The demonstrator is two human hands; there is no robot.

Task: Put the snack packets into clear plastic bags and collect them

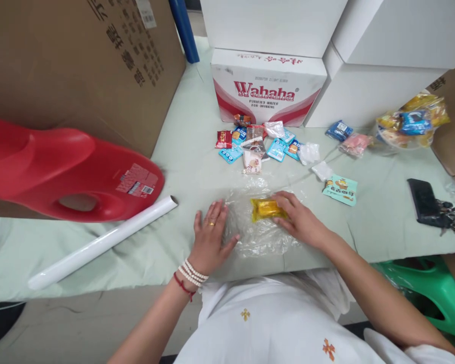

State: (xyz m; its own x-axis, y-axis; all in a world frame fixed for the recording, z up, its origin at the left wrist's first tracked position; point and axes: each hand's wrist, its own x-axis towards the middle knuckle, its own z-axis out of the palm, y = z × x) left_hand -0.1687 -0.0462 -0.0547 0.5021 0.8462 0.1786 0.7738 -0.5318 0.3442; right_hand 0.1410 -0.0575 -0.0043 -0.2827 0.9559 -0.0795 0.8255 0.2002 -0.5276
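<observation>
A clear plastic bag [242, 237] lies spread on the cloth-covered table in front of me. On top of it is a snack in a shiny yellow wrapper [266, 208]. My right hand [298, 217] grips the right end of that snack between thumb and fingers, which hide part of it. At the bag's left edge my left hand [210, 237] rests palm down, fingers stretched out and thumb apart. Just beyond the bag is a pile of small wrapped snacks [254, 146] in blue, red and clear packets. A mint-green packet [340, 190] lies to the right.
A white Wahaha carton [269, 91] stands behind the snacks. On the left are a red plastic jug [98, 167], a white roll [102, 242] and a large cardboard box [79, 65]. A bowl of snacks [405, 136], a phone [422, 199] and keys [453, 217] are on the right.
</observation>
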